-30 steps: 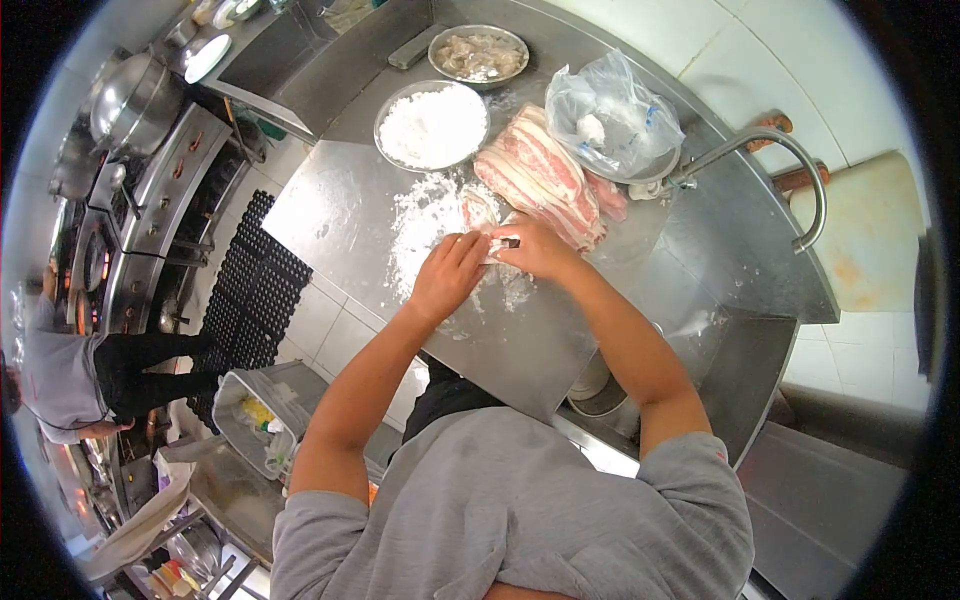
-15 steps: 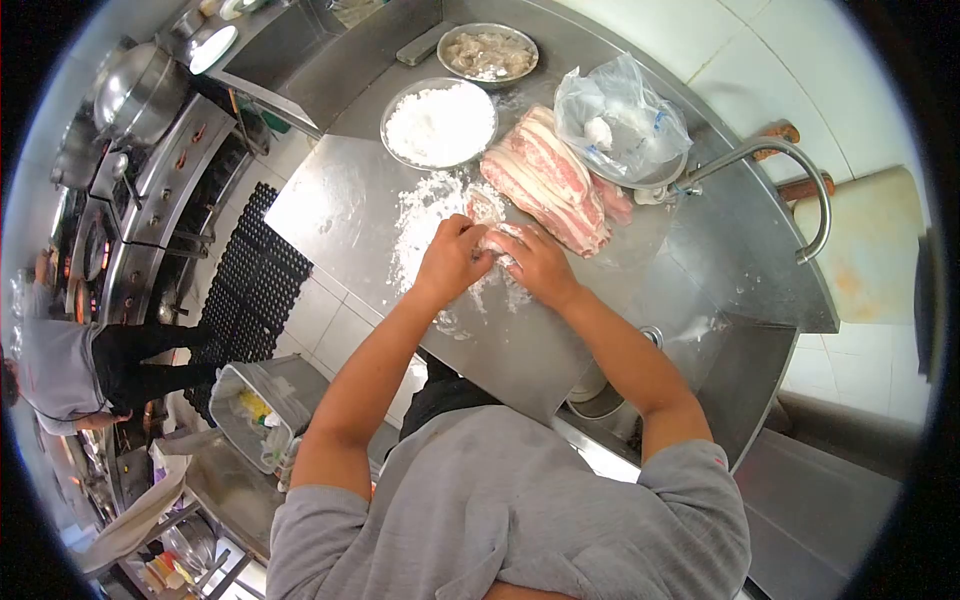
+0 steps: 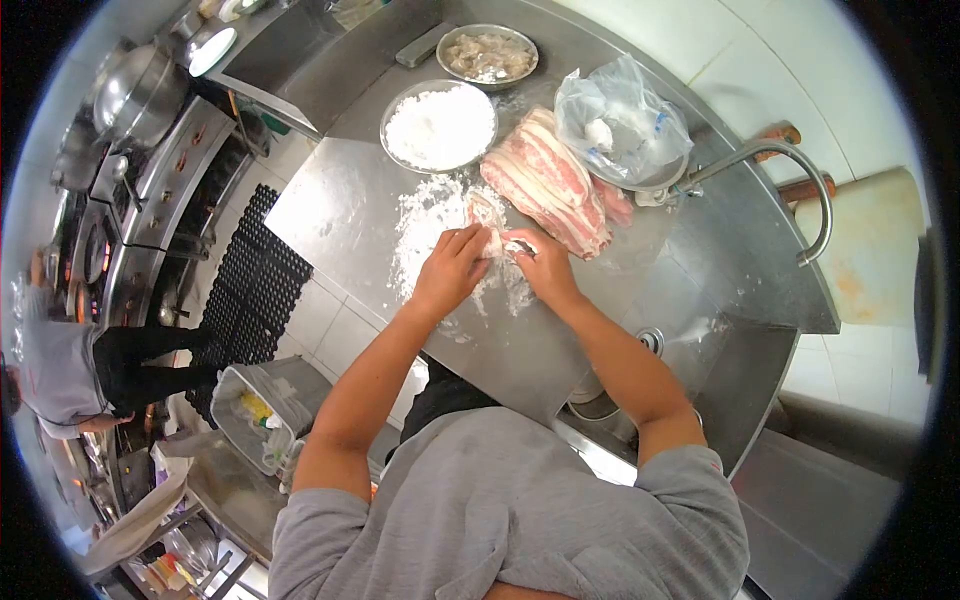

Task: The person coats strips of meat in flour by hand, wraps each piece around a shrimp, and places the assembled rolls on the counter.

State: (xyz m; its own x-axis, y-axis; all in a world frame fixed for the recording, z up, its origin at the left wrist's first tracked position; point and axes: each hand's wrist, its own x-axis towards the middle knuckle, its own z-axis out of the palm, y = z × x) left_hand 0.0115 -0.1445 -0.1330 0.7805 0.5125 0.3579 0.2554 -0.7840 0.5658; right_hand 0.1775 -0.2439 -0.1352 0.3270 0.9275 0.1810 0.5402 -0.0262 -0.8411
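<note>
On the steel counter, a flour-coated bacon strip (image 3: pixel 487 212) lies between my hands. My left hand (image 3: pixel 452 265) rests palm down, its closed fingers on the strip's near end. My right hand (image 3: pixel 545 268) pinches the floured end from the other side; the fingertips partly hide what they grip. White flour (image 3: pixel 425 225) is spread on the steel beside and under my left hand. Just beyond my right hand is a stack of raw bacon slices (image 3: pixel 545 180). A bowl of white flour (image 3: pixel 438 125) stands past the scattered flour.
Behind the flour is a bowl of pale greyish pieces (image 3: pixel 488 54). A clear plastic bag (image 3: pixel 625 115) sits in a bowl near the curved faucet (image 3: pixel 822 200). A sink drain (image 3: pixel 650 340) lies at right. A grey bin (image 3: pixel 262 415) and another person (image 3: pixel 70 365) are at left.
My hands have drawn slightly apart, exposing more of the floured strip. The fingers of my right hand have shifted into a pinch at its end.
</note>
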